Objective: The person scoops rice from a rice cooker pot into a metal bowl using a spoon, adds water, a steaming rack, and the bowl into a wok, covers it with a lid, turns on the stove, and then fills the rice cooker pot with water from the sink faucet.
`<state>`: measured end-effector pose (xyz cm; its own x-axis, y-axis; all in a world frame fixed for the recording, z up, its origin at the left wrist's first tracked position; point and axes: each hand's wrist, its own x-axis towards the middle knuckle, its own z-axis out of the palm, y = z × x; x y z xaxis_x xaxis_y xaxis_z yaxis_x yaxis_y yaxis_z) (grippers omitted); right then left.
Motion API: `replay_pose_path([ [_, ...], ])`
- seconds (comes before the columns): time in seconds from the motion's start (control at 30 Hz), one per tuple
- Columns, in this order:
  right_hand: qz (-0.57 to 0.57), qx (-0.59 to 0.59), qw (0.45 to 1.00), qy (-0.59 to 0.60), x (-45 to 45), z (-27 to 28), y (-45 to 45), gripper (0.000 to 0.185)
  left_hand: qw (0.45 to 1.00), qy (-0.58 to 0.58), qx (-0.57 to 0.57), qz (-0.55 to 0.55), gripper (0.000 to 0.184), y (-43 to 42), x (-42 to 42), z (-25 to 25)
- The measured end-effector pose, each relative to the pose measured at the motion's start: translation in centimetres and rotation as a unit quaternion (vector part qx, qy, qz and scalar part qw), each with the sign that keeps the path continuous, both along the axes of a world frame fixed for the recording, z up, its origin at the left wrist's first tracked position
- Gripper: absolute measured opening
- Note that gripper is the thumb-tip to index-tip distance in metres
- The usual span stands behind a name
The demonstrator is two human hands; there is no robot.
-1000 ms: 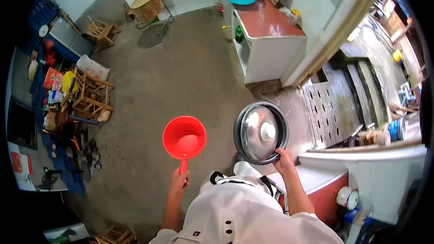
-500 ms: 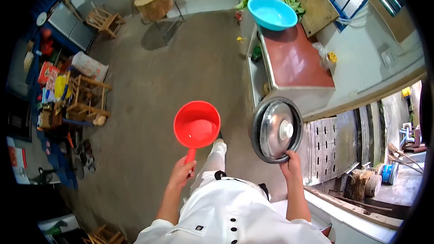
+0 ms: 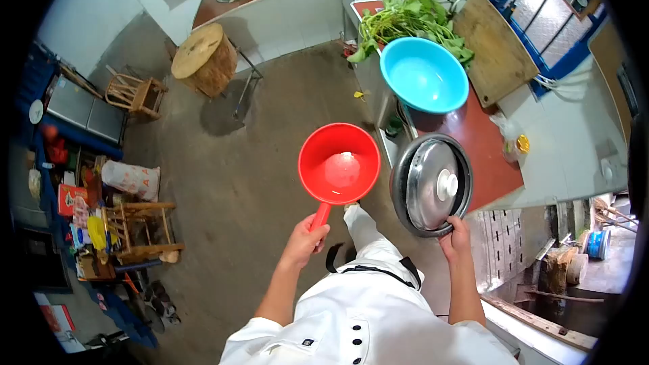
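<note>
My left hand (image 3: 305, 238) is closed around the handle of a red plastic water ladle (image 3: 338, 164), which is held out over the floor. Its bowl faces up toward me, and a bright patch shows at the bottom; I cannot tell whether that is liquid or glare. My right hand (image 3: 455, 236) grips the near rim of a dark round metal pan (image 3: 400, 196). In the pan lies a smaller silver lid (image 3: 427, 189) with a white knob (image 3: 447, 184). The pan is beside the near part of the red-topped counter.
On the red counter (image 3: 497, 169) stand a light-blue basin (image 3: 424, 74), leafy greens (image 3: 412, 23) and a leaning wooden board (image 3: 495, 47). A wood-block stand (image 3: 206, 61) and small chair (image 3: 138, 93) are far left. A wooden rack (image 3: 142, 230) with clutter lines the left side.
I have come closer to the counter, so the basin and greens look nearer. Both hands keep their holds; the ladle and pan sit farther right in view.
</note>
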<state>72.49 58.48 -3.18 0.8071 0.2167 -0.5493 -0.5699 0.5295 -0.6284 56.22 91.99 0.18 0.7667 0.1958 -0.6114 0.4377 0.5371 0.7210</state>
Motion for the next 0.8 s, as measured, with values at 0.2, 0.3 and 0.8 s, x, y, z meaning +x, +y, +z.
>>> replay_pose_path([
  [0.2,0.058,0.009,0.998,0.020,12.6,-1.3,15.2,0.025,0.997,0.049,0.045,0.036,0.019,10.6,8.8,-0.4],
  [0.3,0.092,0.028,0.995,0.009,17.7,1.1,23.0,0.024,0.993,0.048,0.046,0.098,0.020,16.8,11.7,0.1],
  [0.8,-0.017,0.010,0.999,0.025,37.8,1.2,46.1,0.027,0.996,0.028,-0.014,0.080,0.008,46.0,38.9,0.5],
])
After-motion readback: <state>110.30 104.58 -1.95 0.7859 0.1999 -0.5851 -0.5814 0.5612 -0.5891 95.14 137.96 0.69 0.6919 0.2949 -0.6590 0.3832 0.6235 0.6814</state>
